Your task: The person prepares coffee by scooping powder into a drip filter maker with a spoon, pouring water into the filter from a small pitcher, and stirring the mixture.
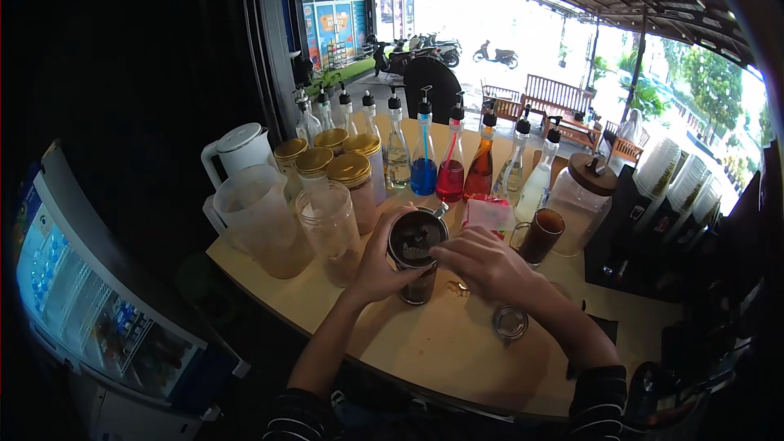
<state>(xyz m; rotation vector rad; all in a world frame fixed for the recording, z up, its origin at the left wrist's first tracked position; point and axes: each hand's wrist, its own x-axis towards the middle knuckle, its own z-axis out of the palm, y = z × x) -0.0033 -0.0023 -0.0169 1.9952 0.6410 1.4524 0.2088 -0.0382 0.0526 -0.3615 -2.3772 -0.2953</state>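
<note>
The left hand is clamped around the left side of the round vessel, at the centre of the frame; the right hand is curled at the vessel's right rim, though whether its fingers are closed on anything cannot be told. The pale worktop spreads across the middle and lower frame. On it, left of centre, the cloudy pitcher stands beside the open jar, with gold-lidded jars behind. The row of pump bottles crosses the upper middle. Right of centre, the mug of dark brown liquid stands near the red and white packet. The vessel is upright, dark inside, with a metal rim. The small round metal piece lies on the worktop, lower right of the vessel.
</note>
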